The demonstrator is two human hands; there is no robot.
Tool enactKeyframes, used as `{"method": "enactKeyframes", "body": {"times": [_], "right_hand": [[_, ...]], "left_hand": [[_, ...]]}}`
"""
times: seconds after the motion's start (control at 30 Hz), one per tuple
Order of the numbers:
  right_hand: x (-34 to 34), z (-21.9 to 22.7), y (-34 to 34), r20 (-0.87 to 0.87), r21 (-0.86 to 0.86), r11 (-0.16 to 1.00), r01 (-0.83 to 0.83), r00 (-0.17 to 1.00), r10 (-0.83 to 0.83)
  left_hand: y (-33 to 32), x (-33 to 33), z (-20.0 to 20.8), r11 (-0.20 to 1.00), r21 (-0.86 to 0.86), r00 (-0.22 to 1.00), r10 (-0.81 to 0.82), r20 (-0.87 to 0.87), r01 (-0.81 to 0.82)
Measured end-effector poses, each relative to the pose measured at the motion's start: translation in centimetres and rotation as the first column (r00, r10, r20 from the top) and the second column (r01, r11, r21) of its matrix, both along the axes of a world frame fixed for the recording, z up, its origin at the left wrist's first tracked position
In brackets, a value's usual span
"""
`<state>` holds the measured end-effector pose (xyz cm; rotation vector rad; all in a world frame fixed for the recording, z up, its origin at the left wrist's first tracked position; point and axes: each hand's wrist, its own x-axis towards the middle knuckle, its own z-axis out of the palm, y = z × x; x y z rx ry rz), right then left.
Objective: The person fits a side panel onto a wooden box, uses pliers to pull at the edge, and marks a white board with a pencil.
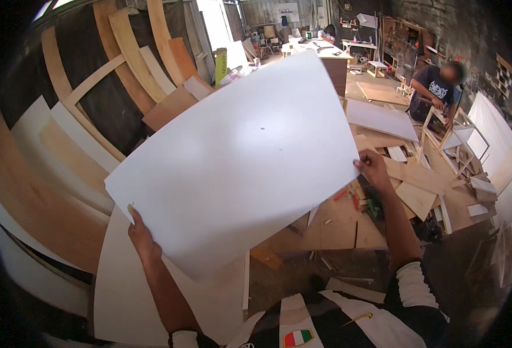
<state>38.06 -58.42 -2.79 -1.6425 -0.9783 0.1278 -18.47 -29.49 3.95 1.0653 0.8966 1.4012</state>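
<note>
A large white rectangular panel (238,151) hangs in the air in front of me, tilted, with a few small dark marks on its face. My left hand (143,236) grips its lower left edge, the thumb lying on the white face and the fingers hidden behind. At the right edge, my right hand (374,169) pinches the panel between thumb and fingers. Under its lower left part stands another big white sheet (122,278), partly covered by the raised panel.
Long wooden boards (134,55) lean along the left wall. A workbench (343,229) with offcuts and red-handled tools lies beyond the panel. At the right a co-worker (436,87) handles a wooden frame (462,136). Scraps litter the floor, and a cabinet (331,72) stands at the back.
</note>
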Motion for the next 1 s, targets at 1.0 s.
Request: {"method": "enactKeyframes", "body": {"times": [1.0], "right_hand": [[-21.4,-3.5,5.9,0.490,-0.144,0.989,-0.019,0.867,0.088]], "left_hand": [[1.0,-2.8,3.4,0.805,0.559,0.821,0.173,-0.544,0.201]]}}
